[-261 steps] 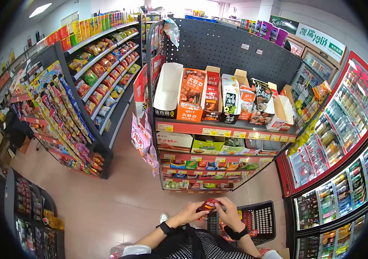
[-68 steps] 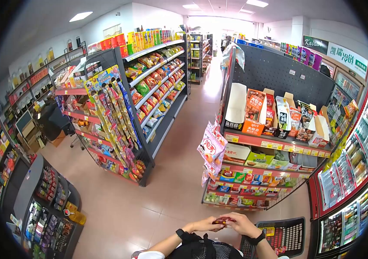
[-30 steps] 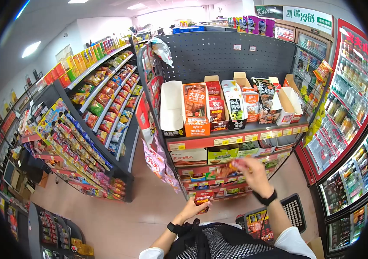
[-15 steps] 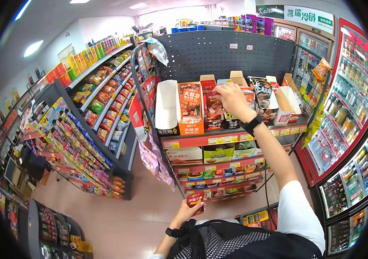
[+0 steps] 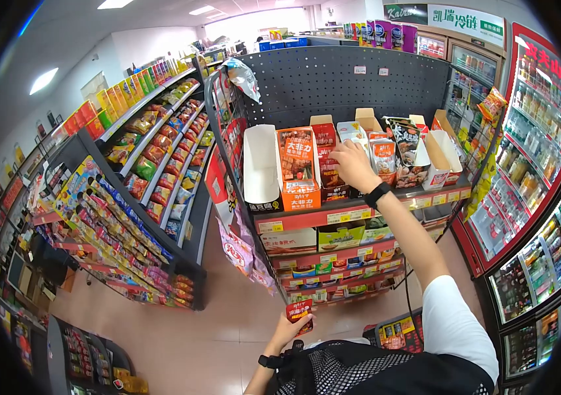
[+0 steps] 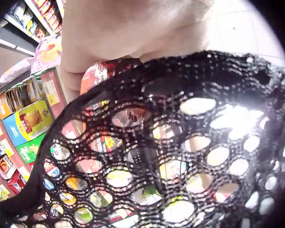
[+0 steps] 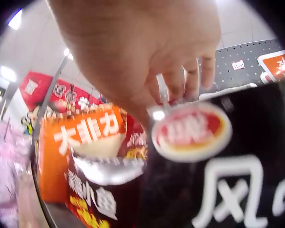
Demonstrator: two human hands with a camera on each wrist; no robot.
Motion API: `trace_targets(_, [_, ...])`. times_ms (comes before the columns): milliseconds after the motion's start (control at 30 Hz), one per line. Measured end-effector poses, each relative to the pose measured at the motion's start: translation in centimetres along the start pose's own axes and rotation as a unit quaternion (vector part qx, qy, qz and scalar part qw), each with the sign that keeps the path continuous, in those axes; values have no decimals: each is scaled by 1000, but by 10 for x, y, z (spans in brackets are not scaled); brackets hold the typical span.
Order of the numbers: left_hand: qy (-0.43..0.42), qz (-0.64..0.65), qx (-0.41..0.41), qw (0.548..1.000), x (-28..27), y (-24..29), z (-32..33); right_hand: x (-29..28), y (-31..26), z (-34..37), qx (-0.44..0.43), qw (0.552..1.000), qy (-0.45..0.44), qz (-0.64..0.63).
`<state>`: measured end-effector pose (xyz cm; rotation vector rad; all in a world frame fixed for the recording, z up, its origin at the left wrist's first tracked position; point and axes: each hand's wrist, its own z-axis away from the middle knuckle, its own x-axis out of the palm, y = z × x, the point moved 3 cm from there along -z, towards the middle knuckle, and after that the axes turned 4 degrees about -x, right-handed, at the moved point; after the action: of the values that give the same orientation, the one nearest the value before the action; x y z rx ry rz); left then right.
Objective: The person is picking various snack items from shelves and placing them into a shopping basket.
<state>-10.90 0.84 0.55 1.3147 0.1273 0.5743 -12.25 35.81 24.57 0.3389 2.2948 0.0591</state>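
In the head view, my left hand [image 5: 285, 330] grips a red snack packet [image 5: 299, 312] low in front of my body, thumb across its face. The left wrist view shows part of that packet [image 6: 96, 78] under the hand, behind black mesh. My right hand [image 5: 355, 166] reaches to the top shelf and pinches another red snack packet [image 5: 328, 166] at its right edge, in a red display box. In the right wrist view the right hand's bent fingers [image 7: 192, 80] point down behind a black box front [image 7: 199, 175]; their tips are partly hidden.
An orange box [image 5: 299, 168] and an open white box [image 5: 262, 161] stand left of the red one. White and dark pouches [image 5: 404, 151] stand to the right. A black basket [image 5: 371, 332] with snacks sits on the floor. Drinks fridges [image 5: 534, 158] line the right side.
My right hand has risen from in front of the lower shelves, carrying a reddish packet, to the red box. My left hand keeps its packet low; earlier both hands were together on a red packet.
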Motion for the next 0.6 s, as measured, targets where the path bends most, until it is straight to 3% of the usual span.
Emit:
trace_targets(33, [-2,-1,-1,1000,-2,1,-1,0,-2,-1,-7,999,53,1])
trace_targets(133, [-13,-3,-1,1000,-9,0,0,3,-6,-4,33,993,107,31])
trace_targets(467, [-28,-29,18,999,-52,17,15,21,-20,0,81,991,-10,103])
trace_targets(600, [-28,-61,-5,998,-79,-1,14,-35,-72,17,92,991,93,17])
